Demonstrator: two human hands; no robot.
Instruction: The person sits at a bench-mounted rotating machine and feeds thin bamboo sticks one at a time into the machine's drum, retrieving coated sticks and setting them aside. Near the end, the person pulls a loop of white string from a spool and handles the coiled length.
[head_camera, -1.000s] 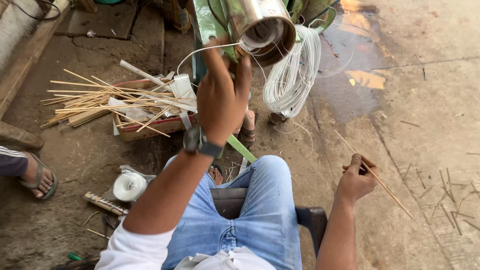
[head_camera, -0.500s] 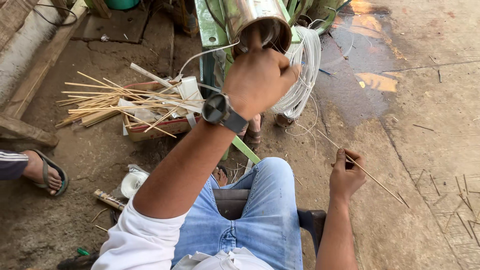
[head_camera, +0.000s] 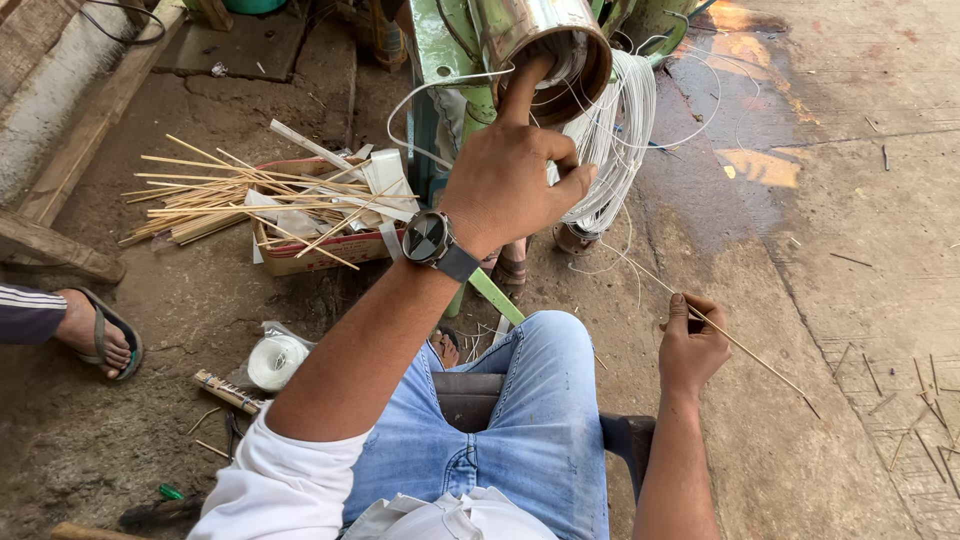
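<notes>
Bamboo stick (head_camera: 735, 340) between right fingers (head_camera: 690, 312)

A box (head_camera: 310, 250) of sticks (head_camera: 215, 195), perhaps bamboo.

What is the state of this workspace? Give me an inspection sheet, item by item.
Surface: bare dirt floor on the left, wet concrete on the right, loose sticks scattered on it.
Job's things: metal cylinder on a green machine; thin bamboo stick; hank of white string.
Clutter: cardboard box piled with bamboo sticks; white spool in plastic; small stick bundle.
Grips: left hand raised, index finger in the cylinder's mouth; right hand pinches the stick.
Cables: dark cable at top left; white strands hang off the machine.
Surroundings: another person's sandalled foot at left; wooden plank.
</notes>
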